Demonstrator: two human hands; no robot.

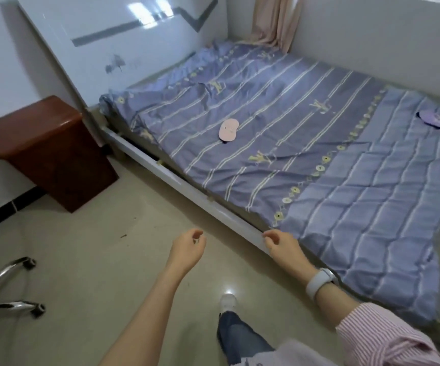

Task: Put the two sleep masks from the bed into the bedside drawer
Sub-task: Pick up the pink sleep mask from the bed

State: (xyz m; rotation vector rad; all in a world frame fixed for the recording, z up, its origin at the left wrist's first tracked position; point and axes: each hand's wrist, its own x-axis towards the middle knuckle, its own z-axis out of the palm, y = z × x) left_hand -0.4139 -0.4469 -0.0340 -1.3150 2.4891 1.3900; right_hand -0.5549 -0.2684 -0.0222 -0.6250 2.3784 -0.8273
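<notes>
A pink sleep mask (228,129) lies on the blue striped bedspread (306,154) near the middle of the bed. A purple sleep mask (438,119) lies at the bed's far right side. The reddish-brown bedside cabinet (47,151) stands left of the bed against the wall; I cannot see an open drawer on it. My left hand (187,250) hovers over the floor, fingers loosely curled, holding nothing. My right hand (283,247) hangs over the bed's near edge, fingers loosely curled, empty, with a white band on its wrist.
A white headboard (123,48) rises behind the bed, with a curtain (274,19) in the far corner. Chrome chair legs (5,286) with castors stand on the tiled floor at the lower left. My leg and shoe (228,302) are on the floor beside the bed rail.
</notes>
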